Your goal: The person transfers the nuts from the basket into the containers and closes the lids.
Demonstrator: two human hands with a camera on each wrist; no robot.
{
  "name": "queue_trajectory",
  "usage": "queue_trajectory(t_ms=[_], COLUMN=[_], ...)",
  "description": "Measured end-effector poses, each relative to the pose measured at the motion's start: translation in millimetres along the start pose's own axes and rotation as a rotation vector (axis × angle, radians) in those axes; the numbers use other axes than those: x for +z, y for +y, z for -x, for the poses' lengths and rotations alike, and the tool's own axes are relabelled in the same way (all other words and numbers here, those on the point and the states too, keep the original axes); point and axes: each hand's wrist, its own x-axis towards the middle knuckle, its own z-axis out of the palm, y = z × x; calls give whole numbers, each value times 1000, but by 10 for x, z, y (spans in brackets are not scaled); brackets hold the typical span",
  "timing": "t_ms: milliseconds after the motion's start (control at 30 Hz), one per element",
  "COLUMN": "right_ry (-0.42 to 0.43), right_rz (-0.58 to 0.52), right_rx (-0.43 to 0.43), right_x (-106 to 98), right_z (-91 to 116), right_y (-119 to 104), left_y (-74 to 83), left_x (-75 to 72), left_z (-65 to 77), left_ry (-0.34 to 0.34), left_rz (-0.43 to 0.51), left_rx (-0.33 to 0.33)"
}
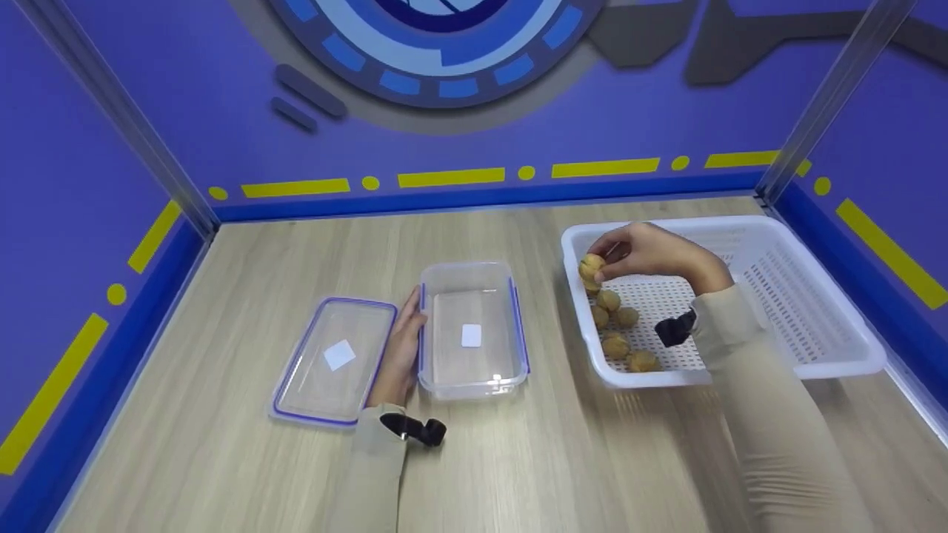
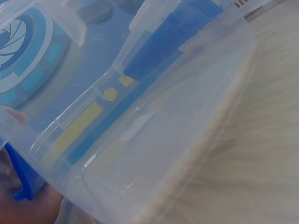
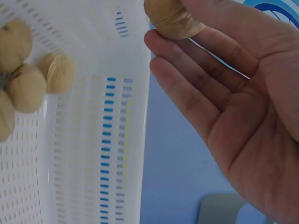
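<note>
My right hand pinches a walnut between thumb and fingertips, above the left end of a white perforated basket. In the right wrist view this walnut is at the top, beside the basket's rim. Several more walnuts lie below, along the basket's left side. My left hand rests along the left outer side of a clear plastic container, its fingers extended beside the blue-edged latch. A white square label shows on the container's bottom, and no walnuts lie inside.
Left of the container lies its clear lid with a purple-blue seal and a white label; my left hand overlaps its right edge. Blue patterned panels wall the wooden table at the back and both sides.
</note>
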Motion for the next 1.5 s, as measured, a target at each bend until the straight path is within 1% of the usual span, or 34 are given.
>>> queue_trajectory(t_ms=[200,333,467,667,833,933,1100,1233,1400,1500], right_ry=[15,30,35,30,24,34,59,78,104,117], right_rz=[-20,-11,5,28,5,-15,-20,-25,-36,-35], right_rx=[-22,-31,-21,-40,-70,-81,-108,-119,-127,-110], right_x=[41,80,150,260,335,390,539,681,859,962], right_z=[-131,-229,-317,-443,-564,-643,-770,-869,-975,-1024], right_y=[-146,-257,-363,-529,-663,-738,-825,-850,-840,-829], left_y=[-11,-10,-11,1,10,10,11,5,-1,2], left_x=[-12,-11,-7,6,16,25,29,31,36,40], left_z=[-17,-27,-20,-5,-6,-11,-15,-21,-20,-11], left_ry=[-11,4,14,23,15,16,4,5,20,21], left_rz=[17,1,-14,-7,14,4,-21,-13,-8,-16], left_rx=[15,20,13,17,31,37,67,74,64,54])
